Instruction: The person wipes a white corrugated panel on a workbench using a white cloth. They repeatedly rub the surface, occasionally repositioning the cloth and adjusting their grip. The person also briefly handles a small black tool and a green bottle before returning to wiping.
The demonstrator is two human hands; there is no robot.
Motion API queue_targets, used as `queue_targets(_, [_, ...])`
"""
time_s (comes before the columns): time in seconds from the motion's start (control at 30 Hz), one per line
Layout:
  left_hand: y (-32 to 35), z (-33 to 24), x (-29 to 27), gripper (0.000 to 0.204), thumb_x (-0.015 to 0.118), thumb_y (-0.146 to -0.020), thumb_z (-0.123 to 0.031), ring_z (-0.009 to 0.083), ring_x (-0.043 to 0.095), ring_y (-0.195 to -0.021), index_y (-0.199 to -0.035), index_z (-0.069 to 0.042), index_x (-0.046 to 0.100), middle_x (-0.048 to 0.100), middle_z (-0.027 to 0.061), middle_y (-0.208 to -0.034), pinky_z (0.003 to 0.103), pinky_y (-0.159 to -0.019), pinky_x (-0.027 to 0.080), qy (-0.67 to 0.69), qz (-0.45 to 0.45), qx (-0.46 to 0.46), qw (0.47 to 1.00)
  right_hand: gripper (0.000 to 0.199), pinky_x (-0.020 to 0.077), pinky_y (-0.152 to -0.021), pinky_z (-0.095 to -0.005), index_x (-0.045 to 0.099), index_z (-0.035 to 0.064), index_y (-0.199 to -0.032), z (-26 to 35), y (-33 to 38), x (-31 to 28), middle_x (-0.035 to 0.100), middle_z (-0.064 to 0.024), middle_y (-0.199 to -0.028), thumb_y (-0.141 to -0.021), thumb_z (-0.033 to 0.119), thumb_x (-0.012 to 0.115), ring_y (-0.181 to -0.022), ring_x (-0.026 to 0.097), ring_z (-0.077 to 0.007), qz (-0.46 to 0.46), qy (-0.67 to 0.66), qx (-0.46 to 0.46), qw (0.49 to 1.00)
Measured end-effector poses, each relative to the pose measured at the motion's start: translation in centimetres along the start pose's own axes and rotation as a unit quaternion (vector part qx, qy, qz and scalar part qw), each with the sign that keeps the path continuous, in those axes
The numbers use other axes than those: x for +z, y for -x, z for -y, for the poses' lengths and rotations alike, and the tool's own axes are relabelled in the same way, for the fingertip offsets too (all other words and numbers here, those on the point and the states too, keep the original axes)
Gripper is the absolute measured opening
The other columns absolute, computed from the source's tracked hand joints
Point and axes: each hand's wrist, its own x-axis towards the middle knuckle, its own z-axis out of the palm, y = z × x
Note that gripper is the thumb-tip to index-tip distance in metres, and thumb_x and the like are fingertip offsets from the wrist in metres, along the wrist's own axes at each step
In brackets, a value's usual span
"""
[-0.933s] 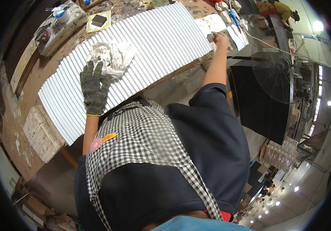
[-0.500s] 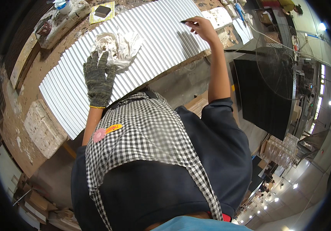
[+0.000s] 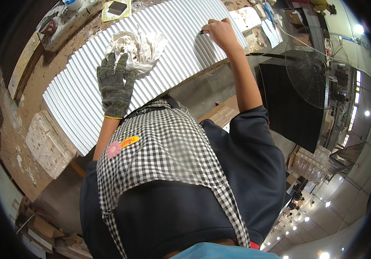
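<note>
White ribbed strips, lying side by side like a panel (image 3: 168, 45), stretch across the workbench. My left hand (image 3: 115, 86), in a dark grey knitted glove, rests on them with its fingers stretched out. Its fingertips touch the lower left edge of a crumpled white cloth (image 3: 144, 49). Farther right, my bare right hand (image 3: 221, 33) is over the strips, fingers curled in a pinch. A small dark piece (image 3: 202, 32) pokes out at the fingertips; most of it is hidden, so its kind does not show.
A dark block (image 3: 117, 8) sits on a yellow-edged sheet at the back. Paint-spattered blocks (image 3: 49, 144) lie on the brown workbench (image 3: 15, 159), with a wooden bar (image 3: 25, 64) farther left. At the right stand a wire-caged fan (image 3: 306, 73) and a large black panel (image 3: 289, 103).
My right hand has turned and its fingers have curled in more, still with the dark piece. My left hand stays by the cloth, its fingers slightly more spread. The view has shifted a little.
</note>
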Motion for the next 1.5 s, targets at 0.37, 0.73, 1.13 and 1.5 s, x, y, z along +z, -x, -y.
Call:
queue_targets(0.37, [-0.1,0.1,0.0,0.058,0.07,-0.093,-0.033,0.0388,0.042,-0.143,-0.148,-0.021,0.055,0.047,0.0179,-0.154,0.059,-0.121,0.025,0.003,0.001,-0.006,1.0,0.02,0.0408,-0.093,-0.0405,0.081,0.0174,-0.098,0.8,0.0,-1.3,0.073,-0.0037,-0.096,-0.095,0.017,0.061,-0.085,0.07,-0.0245,0.062,0.022,0.025,0.998])
queue_targets(0.73, [-0.2,0.0,-0.3,0.06,0.07,-0.092,-0.029,0.0398,0.041,-0.142,-0.149,-0.021,0.053,0.046,0.0179,-0.154,0.059,-0.121,0.027,0.01,-0.001,0.001,1.0,0.019,0.0516,-0.083,-0.0437,0.08,0.0186,-0.104,0.8,0.7,-1.4,0.073,-0.0046,-0.098,-0.096,0.023,0.064,-0.087,0.071,-0.0274,0.091,0.026,0.044,0.995])
queue_targets(1.13, [0.0,0.2,0.1,0.06,0.07,-0.093,-0.031,0.0394,0.04,-0.144,-0.15,-0.02,0.053,0.044,0.0179,-0.155,0.059,-0.121,0.026,0.004,0.003,0.003,1.0,0.017,0.0557,-0.075,-0.0401,0.081,0.0169,-0.098,-0.8,1.7,-2.2,0.073,-0.0055,-0.091,-0.092,0.026,0.069,-0.085,0.071,-0.0289,0.064,-0.01,0.076,0.995])
queue_targets(1.5, [0.0,0.1,-0.1,0.06,0.071,-0.093,-0.032,0.0396,0.04,-0.143,-0.149,-0.02,0.053,0.045,0.0184,-0.155,0.059,-0.122,0.025,0.008,-0.001,0.004,1.0,0.016,0.0543,-0.08,-0.0414,0.081,0.0189,-0.099,-0.6,1.6,-1.4,0.072,-0.0027,-0.092,-0.094,0.025,0.067,-0.084,0.071,-0.0268,0.072,0.053,0.047,0.995])
